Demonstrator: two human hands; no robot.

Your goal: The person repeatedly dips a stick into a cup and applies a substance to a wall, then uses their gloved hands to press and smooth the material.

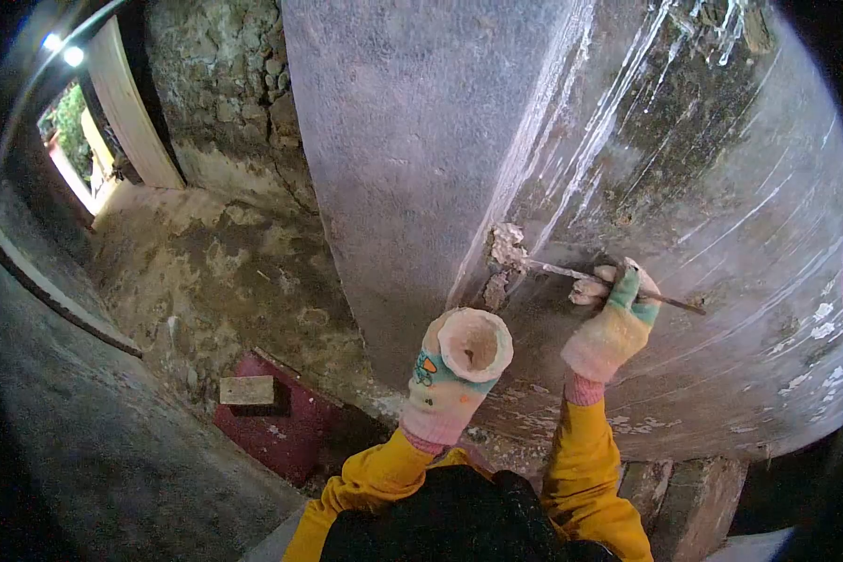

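Observation:
My left hand, in a pale knitted glove with a printed pattern, is closed around a small round cup. The cup's rim and inside are coated with a pale paste, and its mouth faces up. My right hand, gloved in cream, yellow and green, grips a thin rod-like tool with a whitish front end. That end touches or nearly touches a lump of wet-looking paste on the grey wall. Below the lump is a rough brownish patch.
White streaks run down the wall beside a dark damp area. On the floor at left, a block rests on a dark red sheet. A wooden board stands near a bright doorway. Concrete blocks are at lower right.

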